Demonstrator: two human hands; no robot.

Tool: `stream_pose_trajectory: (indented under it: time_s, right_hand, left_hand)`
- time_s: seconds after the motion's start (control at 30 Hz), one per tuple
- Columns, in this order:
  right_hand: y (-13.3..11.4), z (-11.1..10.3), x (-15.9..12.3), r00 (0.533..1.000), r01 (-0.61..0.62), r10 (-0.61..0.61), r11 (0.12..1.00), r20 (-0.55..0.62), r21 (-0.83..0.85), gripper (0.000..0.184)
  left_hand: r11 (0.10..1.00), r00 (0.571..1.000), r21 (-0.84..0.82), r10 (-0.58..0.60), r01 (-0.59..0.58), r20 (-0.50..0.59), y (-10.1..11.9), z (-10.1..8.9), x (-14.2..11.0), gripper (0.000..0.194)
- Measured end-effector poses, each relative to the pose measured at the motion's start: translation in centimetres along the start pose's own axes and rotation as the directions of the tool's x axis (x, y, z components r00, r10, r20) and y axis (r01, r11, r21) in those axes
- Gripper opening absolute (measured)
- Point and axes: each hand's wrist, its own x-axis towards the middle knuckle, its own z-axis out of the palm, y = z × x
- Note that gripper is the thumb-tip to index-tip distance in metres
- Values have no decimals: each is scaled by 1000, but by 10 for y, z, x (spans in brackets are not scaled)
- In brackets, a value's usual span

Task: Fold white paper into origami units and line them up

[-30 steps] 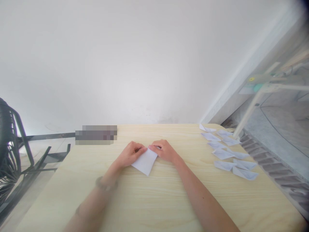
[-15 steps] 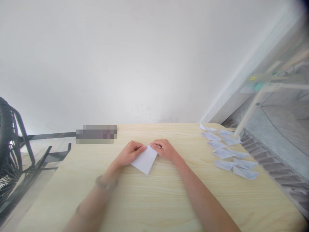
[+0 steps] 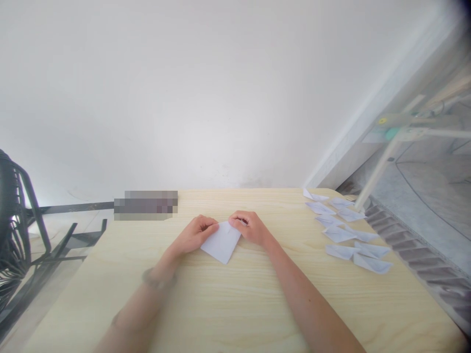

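Observation:
A folded white sheet of paper (image 3: 222,243) lies at the middle of the wooden table, one corner pointing toward me. My left hand (image 3: 196,234) pinches its upper left edge, thumb on top. At the upper right edge, my right hand (image 3: 250,227) grips the same paper between thumb and curled fingers. Parts of both hands' fingers are hidden behind or under the sheet. Off to the right, several folded paper boats (image 3: 340,233) rest in a loose group, apart from my hands.
The light wooden table (image 3: 235,304) meets a white wall (image 3: 221,98) at its far edge. A blurred-out patch (image 3: 146,206) covers something at the back left. A black chair (image 3: 22,211) stands left of the table; a pale metal frame (image 3: 380,166) stands to the right.
My left thumb has shifted slightly left along the paper's upper edge, exposing more of that edge. The right hand keeps its grip almost unchanged.

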Motion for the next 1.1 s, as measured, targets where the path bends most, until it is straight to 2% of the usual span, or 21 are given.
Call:
stream_pose_trajectory:
  time_s: [0.13,0.4,0.53,1.1]
  right_hand:
    - [1,1,-1,1000,23,-23,1000,21,4,15]
    - [1,0,0,999,21,-22,1000,-41,-10,15]
    - [1,0,1,998,11,-12,1000,-61,-16,15]
    - [3,0,1,998,20,-21,1000,-55,-18,14]
  left_hand:
    - [999,999,-39,-33,31,-39,4,3,-1,31]
    - [981,975,-149,-151,127,-164,-2,6,1,24]
    - [973,969,-170,-186,158,-165,-3,5,1,25]
    - [960,972,-225,-198,166,-127,0,4,-1,26]
